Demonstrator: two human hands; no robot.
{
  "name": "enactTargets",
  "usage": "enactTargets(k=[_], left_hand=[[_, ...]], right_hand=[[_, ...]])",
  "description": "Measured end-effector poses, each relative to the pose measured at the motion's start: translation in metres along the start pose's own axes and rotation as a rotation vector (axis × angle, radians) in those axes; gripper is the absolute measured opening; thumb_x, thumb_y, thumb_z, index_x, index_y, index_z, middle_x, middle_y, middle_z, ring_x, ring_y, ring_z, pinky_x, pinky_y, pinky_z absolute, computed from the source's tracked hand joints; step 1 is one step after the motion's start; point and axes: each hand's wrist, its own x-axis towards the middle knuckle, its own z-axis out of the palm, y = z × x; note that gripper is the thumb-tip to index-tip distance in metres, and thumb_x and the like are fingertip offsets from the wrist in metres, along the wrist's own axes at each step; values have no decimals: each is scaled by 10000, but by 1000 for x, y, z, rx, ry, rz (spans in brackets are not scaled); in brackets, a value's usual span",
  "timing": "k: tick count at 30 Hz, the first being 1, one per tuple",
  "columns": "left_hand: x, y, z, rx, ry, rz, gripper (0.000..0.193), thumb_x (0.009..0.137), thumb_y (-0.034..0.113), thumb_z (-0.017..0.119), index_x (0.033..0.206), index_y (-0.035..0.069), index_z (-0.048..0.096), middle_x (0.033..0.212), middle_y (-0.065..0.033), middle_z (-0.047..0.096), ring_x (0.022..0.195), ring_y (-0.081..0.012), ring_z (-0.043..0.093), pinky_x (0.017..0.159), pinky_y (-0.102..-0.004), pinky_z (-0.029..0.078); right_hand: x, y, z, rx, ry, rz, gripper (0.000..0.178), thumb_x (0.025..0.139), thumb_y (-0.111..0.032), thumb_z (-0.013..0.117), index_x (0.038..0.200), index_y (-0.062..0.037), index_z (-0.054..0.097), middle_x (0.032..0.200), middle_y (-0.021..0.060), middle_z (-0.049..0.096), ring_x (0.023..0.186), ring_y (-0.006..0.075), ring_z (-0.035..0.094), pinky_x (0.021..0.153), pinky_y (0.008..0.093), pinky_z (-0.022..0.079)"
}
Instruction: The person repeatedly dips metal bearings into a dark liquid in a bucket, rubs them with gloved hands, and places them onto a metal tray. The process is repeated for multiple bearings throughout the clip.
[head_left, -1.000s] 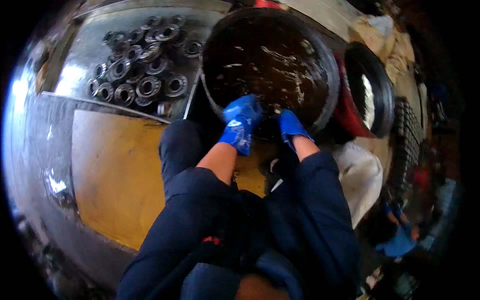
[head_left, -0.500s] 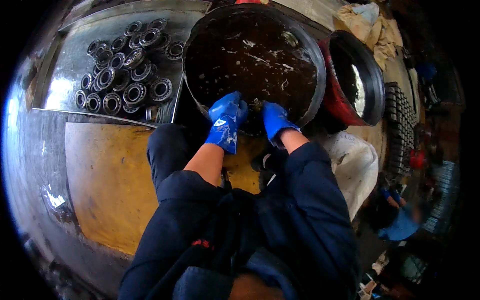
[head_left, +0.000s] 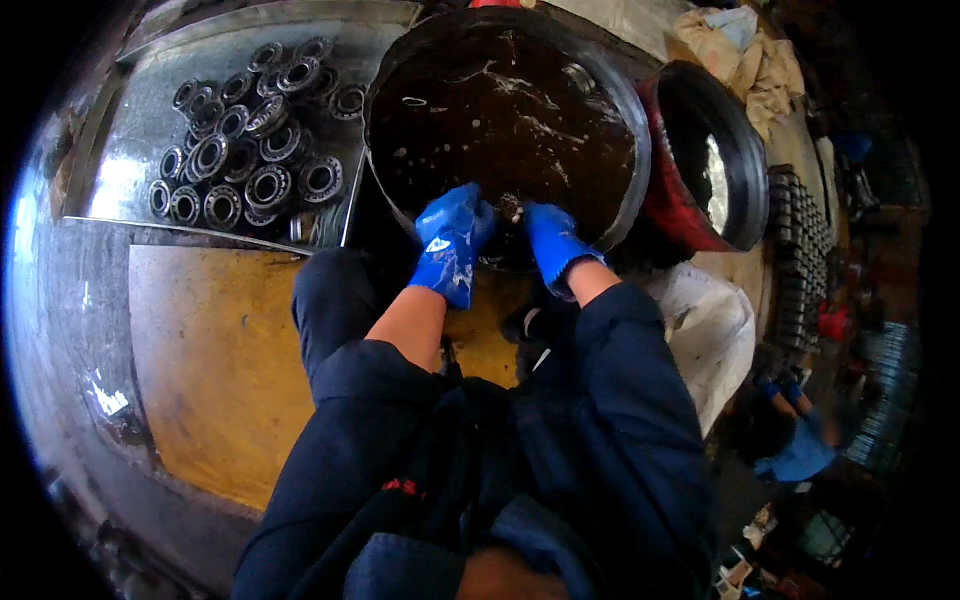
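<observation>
Both my hands wear blue rubber gloves and are close together over the near part of a wide round drum (head_left: 642, 130) of dark brown liquid. My left hand (head_left: 456, 222) is closed in a fist, and whatever it may hold is hidden. My right hand (head_left: 552, 236), a short gap away, is closed too, its fingers curled down toward the liquid. A small patch of pale froth (head_left: 510, 208) lies between them on the surface. White streaks and bubbles float farther out. One roller bearing (head_left: 578, 78) shows dimly near the drum's far right wall.
A metal tray (head_left: 120, 180) at the left holds a heap of roller bearings (head_left: 268, 188). Right of the drum leans a red drum (head_left: 690, 215), beside a white sack (head_left: 735, 330) and stacked metal parts (head_left: 795, 250). Another person (head_left: 800, 445) works at the far right.
My hands have barely moved. The froth and bubbles on the liquid have shifted, and a paler patch now shows between my gloves.
</observation>
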Motion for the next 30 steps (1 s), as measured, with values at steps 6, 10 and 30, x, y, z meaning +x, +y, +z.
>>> enactTargets(k=[6, 10, 30], left_hand=[[-11, -35, -15, 25, 73, -48, 286, 881, 339, 655, 1092, 162, 731, 1066, -116, 751, 1005, -356, 705, 867, -454, 572], [0, 3, 1, -20, 18, 18, 295, 883, 336, 657, 1111, 167, 737, 1080, -116, 754, 1012, -351, 708, 879, -443, 572], [-3, -17, 0, -8, 50, -40, 373, 884, 387, 671, 1177, 166, 741, 1116, -89, 761, 1049, -334, 710, 913, -424, 573]], right_hand=[[19, -78, -12, -526, -334, -95, 421, 941, -332, 643, 1302, -128, 713, 1368, 175, 667, 1264, 354, 642, 1035, 465, 519], [25, 41, 28, 71, -17, 86, 391, 990, -338, 572, 1316, -170, 706, 1322, 160, 693, 1223, 401, 652, 1002, 505, 515], [2, -54, -27, -344, -329, 114, 486, 1021, -412, 516, 1429, -171, 626, 1492, 138, 585, 1377, 323, 559, 1122, 467, 436]])
